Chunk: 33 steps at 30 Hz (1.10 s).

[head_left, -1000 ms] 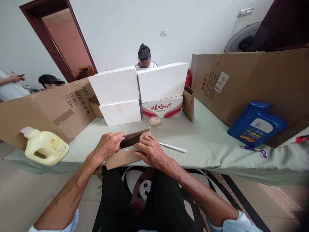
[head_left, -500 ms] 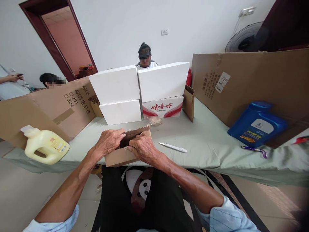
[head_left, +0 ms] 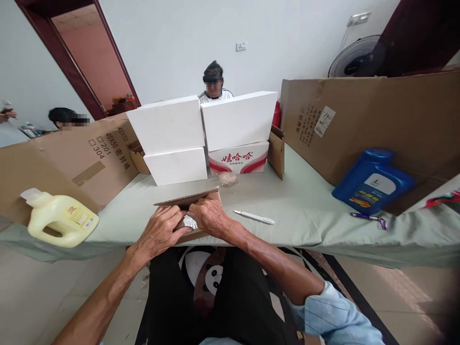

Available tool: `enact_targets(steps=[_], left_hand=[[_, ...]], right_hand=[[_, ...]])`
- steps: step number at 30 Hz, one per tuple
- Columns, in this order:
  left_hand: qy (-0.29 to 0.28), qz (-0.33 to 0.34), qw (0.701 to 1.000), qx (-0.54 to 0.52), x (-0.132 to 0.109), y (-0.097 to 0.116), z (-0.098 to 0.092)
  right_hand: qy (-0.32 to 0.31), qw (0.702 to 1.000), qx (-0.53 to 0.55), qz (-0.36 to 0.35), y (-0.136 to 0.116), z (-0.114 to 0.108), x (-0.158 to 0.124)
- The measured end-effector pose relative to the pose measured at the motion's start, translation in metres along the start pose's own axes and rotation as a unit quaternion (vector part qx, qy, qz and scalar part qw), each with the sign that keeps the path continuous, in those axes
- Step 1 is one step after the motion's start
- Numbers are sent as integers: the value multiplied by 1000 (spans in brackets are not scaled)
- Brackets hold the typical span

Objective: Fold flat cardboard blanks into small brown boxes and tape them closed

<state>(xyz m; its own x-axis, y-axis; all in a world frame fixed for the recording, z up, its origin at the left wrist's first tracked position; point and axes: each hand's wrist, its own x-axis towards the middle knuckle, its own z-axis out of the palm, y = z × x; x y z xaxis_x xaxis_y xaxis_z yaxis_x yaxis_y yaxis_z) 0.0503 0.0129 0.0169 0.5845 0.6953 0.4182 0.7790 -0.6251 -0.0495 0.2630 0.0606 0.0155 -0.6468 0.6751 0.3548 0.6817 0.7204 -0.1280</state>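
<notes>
An open cardboard box (head_left: 201, 195) sits at the table's near edge, its far flap standing up behind my hands. Between my hands, at the box's opening, shows a crinkled silver foil piece (head_left: 189, 222); what lies beneath it is hidden. My left hand (head_left: 163, 227) is closed on the foil from the left, its thumb along the near side. From the right, my right hand (head_left: 210, 215) has its curled fingers pressed at the foil, with the fingertips partly hidden in the box. A white-handled scalpel (head_left: 254, 217) lies to the right of the box.
White boxes (head_left: 165, 127) are stacked ahead, with a crumpled clear plastic piece (head_left: 228, 178) before them. A yellow jug (head_left: 64, 218) stands left; a blue bottle (head_left: 373, 182) and purple pen (head_left: 368, 218) are right. Large cardboard panels (head_left: 359, 120) flank the table. A person (head_left: 214, 88) sits opposite.
Silver foil has come into view between my hands at the box's opening. My left hand has moved from the box's far-left rim down toward the foil. The view has shifted slightly.
</notes>
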Motion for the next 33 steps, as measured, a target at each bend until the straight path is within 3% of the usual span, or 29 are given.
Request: enact_targets(steps=[7,11,16,19,22,27,33], left_hand=[[-26,-46,996,-64,9,-5,-1],[-50,-103,985,-125,8,-11,-10],[-107,-168,960,-198,2,-27,-32],[-58,-168,963,-204,-1,-28,-40],[-12,-122,977,-177,-3,-24,-45],[-75,-64,981,-165,-2,-25,-48],[-220,-51,963,-149,17,-28,-53]], right_hand=[[97,991,-6,-91,16,17,-4],[109,990,-4,-91,20,22,-5],[112,987,17,-112,28,10,-7],[128,983,28,-131,31,0,-9],[142,982,28,-123,28,-8,-12],[88,989,64,-98,25,-26,-19],[-74,992,56,-84,36,-51,-7]])
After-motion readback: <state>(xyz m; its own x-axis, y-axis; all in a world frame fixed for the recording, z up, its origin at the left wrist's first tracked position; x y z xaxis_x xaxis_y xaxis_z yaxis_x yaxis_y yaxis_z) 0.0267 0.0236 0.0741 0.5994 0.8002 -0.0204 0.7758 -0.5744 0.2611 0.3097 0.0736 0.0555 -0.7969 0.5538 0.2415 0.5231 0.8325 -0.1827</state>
